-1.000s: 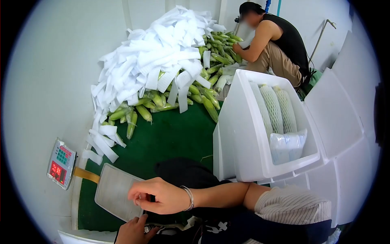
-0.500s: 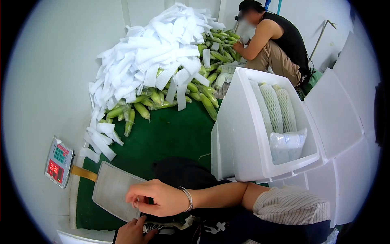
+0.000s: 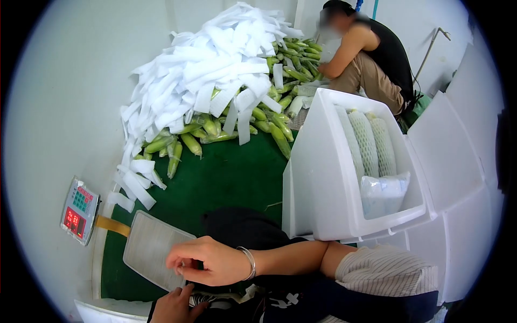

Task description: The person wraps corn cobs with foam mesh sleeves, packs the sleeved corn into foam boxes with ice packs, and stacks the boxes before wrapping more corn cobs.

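While our right hand [image 3: 207, 261], loosely curled with a narrow gap beside the thumb, overlaps the right edge of the weighing pan [image 3: 148, 247] near the green floor's [image 3: 215, 172] left edge, our left hand [image 3: 175, 306] sits by the pan's lower corner, fingers slightly spread.

Foam strips [image 3: 215, 70] lie heaped on corn [image 3: 280, 141], beyond the scale [image 3: 153, 245]. To their right, a box [image 3: 336, 177] holds net sleeves [image 3: 364, 142] and a bag [image 3: 385, 195].
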Demonstrator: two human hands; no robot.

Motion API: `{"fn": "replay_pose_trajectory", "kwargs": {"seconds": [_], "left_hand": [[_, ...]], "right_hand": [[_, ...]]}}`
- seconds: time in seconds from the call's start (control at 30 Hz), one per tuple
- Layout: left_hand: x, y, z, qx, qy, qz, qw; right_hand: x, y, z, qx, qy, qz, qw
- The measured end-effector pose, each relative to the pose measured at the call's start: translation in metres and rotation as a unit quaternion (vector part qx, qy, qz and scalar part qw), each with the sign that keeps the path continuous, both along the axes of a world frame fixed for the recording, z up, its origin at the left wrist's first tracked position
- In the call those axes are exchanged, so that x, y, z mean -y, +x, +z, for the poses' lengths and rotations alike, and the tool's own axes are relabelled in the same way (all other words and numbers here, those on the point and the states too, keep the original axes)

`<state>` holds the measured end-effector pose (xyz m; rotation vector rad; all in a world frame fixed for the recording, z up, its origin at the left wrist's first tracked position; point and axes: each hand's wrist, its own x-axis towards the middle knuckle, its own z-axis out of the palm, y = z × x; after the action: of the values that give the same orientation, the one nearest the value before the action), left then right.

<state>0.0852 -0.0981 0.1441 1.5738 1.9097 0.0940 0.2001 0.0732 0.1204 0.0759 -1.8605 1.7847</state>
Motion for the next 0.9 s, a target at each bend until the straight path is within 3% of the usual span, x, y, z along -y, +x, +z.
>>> {"fn": "replay_pose_trajectory", "kwargs": {"seconds": [0.2, 0.33, 0.47, 0.53, 0.57, 0.67, 0.73, 0.8, 0.87, 0.9], "left_hand": [[0.0, -0.003, 0.001, -0.037, -0.043, 0.053, 0.997], [0.018, -0.013, -0.004, -0.019, 0.106, 0.095, 0.99], [0.044, -0.017, 0.01, -0.037, 0.252, 0.198, 0.946], [0.073, -0.014, 0.023, -0.07, 0.355, 0.289, 0.887], [0.085, -0.005, 0.03, -0.076, 0.419, 0.371, 0.825], [0.143, 0.025, 0.01, -0.136, 0.603, 0.555, 0.556], [0.203, 0.058, -0.036, -0.204, 0.566, 0.673, 0.431], [0.252, 0.123, -0.099, -0.162, 0.534, 0.772, 0.305], [0.28, 0.19, -0.155, -0.12, 0.461, 0.847, 0.238], [0.282, 0.221, -0.186, -0.107, 0.4, 0.875, 0.25]], "right_hand": [[0.0, -0.001, 0.003, 0.048, -0.009, 0.002, 0.999], [0.004, -0.011, -0.006, 0.033, 0.049, -0.013, 0.998], [0.023, -0.017, 0.001, 0.113, -0.039, -0.009, 0.993], [0.032, -0.021, 0.004, 0.099, -0.02, -0.012, 0.995], [0.028, -0.025, 0.001, 0.091, -0.008, 0.007, 0.996], [0.027, -0.039, -0.014, 0.077, 0.013, 0.031, 0.996], [0.032, -0.045, -0.019, 0.082, 0.022, 0.044, 0.995], [0.033, -0.043, -0.024, 0.086, 0.042, 0.064, 0.993], [0.034, -0.049, -0.03, 0.092, 0.058, 0.089, 0.99], [0.034, -0.054, -0.034, 0.098, 0.066, 0.086, 0.989]]}}
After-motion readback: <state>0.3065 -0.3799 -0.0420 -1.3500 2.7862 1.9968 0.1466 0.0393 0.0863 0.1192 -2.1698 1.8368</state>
